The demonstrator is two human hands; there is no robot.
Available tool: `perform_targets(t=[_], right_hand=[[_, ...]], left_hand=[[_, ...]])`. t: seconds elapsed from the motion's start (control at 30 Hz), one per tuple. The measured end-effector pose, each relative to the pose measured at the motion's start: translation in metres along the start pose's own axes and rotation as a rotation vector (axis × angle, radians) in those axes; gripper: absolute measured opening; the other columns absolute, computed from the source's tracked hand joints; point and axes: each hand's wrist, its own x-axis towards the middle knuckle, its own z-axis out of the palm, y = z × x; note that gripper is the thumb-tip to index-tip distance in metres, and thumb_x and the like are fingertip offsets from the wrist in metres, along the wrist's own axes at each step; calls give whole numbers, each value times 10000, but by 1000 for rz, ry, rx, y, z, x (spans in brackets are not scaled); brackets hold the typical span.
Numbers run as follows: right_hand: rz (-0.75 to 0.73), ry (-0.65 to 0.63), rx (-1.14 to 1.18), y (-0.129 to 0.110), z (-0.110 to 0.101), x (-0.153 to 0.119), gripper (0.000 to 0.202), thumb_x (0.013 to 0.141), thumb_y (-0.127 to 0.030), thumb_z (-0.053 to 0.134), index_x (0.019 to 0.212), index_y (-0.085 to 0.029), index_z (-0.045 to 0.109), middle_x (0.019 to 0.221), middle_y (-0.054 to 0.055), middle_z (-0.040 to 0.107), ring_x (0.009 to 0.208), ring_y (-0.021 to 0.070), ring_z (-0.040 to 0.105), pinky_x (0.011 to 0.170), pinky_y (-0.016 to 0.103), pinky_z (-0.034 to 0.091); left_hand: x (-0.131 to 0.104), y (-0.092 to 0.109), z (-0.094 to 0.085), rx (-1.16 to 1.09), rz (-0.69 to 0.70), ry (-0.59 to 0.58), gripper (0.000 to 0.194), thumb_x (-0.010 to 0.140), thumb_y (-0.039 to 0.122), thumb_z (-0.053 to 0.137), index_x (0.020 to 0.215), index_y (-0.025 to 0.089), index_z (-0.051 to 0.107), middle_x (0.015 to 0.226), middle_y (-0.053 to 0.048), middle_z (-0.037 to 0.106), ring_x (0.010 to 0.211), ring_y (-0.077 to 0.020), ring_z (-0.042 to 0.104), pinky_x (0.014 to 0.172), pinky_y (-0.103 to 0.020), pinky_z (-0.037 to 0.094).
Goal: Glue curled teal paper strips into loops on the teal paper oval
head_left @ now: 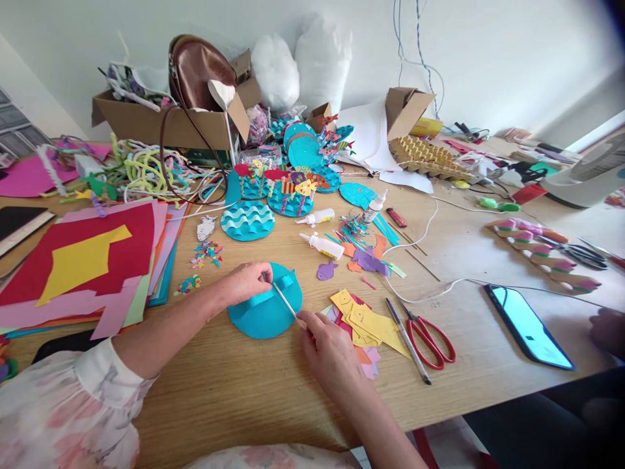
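Note:
A round blue paper piece (261, 320) lies on the table in front of me, with a raised blue strip (287, 280) across its upper part. My left hand (249, 283) is closed at the strip, thumb and finger pinched together over it. My right hand (329, 348) grips a thin pale stick (286, 298), whose far end reaches the strip near my left fingers. Just right of that hand are yellow paper pieces (366, 319), a pen (409, 342) and red-handled scissors (432, 339). A purple paper fish (327, 270) lies beyond the disc.
Glue bottles (325, 246) and decorated blue discs (290, 198) stand behind the work. Coloured paper sheets (122, 260) are stacked at left, below a cardboard box (156, 127). A phone (530, 326) lies at right, near another person's hand (608, 332). A white cord (430, 228) crosses the table.

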Motion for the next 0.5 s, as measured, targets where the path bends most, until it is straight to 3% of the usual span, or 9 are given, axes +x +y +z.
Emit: perform_targets(t=[0.2, 0.5], right_hand=[[1, 0, 3, 1, 1, 0, 292, 811, -86, 385, 979, -216, 585, 822, 31, 626, 729, 135, 589, 569, 197, 363], [-10, -4, -26, 3, 2, 2, 254, 811, -87, 381, 908, -203, 586, 760, 21, 599, 648, 121, 558, 527, 192, 328]], left_hand=[[2, -6, 2, -64, 9, -3, 80, 647, 206, 523, 721, 184, 546, 532, 60, 496, 530, -113, 463, 478, -203, 303], [6, -15, 6, -126, 38, -12, 107, 635, 243, 537, 722, 181, 544, 560, 53, 515, 546, -115, 477, 480, -205, 314]])
